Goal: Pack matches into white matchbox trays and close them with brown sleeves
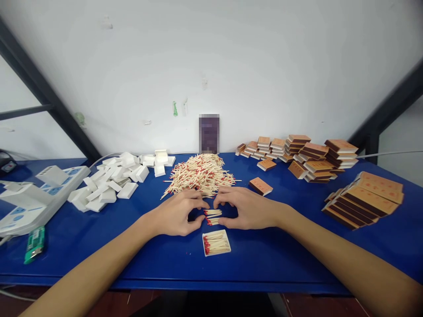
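My left hand (176,214) and my right hand (246,208) rest on the blue table (132,259), fingertips curled toward each other around a small bundle of red-tipped matches (212,216). Both hands pinch the ends of that bundle. Just in front of them lies a white inner tray (216,243), partly filled with matches. Behind the hands is a large loose pile of matches (201,175). One brown matchbox sleeve (261,186) lies next to my right hand.
Several empty white trays (112,180) are heaped at the left. Stacks of brown matchboxes (313,158) and another stack (363,200) sit at the right. A white power strip (29,198) and a green lighter (35,244) lie far left. A dark card (209,133) leans on the wall.
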A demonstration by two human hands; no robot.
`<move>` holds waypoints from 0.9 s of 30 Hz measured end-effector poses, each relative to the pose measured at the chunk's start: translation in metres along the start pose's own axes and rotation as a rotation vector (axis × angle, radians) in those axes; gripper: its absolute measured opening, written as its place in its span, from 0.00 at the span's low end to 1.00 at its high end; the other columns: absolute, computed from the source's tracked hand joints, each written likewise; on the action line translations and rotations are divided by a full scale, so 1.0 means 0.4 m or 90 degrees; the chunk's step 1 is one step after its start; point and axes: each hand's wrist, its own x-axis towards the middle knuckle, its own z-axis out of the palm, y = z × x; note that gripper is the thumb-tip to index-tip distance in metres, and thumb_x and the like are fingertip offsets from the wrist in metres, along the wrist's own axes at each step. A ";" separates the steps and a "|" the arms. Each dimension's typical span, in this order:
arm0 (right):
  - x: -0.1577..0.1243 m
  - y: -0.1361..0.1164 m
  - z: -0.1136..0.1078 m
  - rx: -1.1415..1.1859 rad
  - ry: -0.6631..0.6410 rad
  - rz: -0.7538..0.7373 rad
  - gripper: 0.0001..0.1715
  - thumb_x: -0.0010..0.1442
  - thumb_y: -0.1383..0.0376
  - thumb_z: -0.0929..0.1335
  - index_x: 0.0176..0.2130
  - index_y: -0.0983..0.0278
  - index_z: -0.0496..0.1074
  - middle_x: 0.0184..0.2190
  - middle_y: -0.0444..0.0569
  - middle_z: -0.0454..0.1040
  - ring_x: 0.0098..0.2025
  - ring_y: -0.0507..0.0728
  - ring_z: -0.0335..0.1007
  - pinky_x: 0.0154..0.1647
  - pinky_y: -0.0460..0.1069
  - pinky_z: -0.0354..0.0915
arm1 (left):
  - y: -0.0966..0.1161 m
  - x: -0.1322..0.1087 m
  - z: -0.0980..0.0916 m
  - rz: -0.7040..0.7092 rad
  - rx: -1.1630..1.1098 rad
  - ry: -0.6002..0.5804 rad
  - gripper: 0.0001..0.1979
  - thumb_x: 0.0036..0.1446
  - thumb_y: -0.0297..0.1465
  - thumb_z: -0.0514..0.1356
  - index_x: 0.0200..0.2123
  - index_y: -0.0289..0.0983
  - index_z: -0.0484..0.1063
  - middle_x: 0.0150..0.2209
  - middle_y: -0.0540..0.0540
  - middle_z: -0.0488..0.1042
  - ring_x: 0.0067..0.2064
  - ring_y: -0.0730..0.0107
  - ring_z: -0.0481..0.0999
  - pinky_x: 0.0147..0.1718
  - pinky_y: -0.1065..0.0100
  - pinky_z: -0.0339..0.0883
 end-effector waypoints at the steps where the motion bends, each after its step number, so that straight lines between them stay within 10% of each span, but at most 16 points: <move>1: 0.000 0.000 0.000 0.002 0.001 0.000 0.13 0.58 0.58 0.70 0.41 0.62 0.72 0.35 0.45 0.68 0.34 0.53 0.64 0.35 0.48 0.58 | -0.001 0.000 0.000 -0.001 0.006 0.005 0.13 0.57 0.29 0.57 0.45 0.36 0.75 0.36 0.46 0.71 0.39 0.65 0.71 0.42 0.63 0.64; 27: 0.024 -0.004 0.040 0.024 0.061 0.024 0.04 0.61 0.65 0.69 0.36 0.63 0.74 0.34 0.47 0.72 0.39 0.55 0.67 0.40 0.49 0.61 | 0.004 0.013 0.016 -0.012 0.024 0.051 0.07 0.60 0.34 0.60 0.35 0.38 0.75 0.31 0.49 0.72 0.35 0.68 0.70 0.38 0.66 0.61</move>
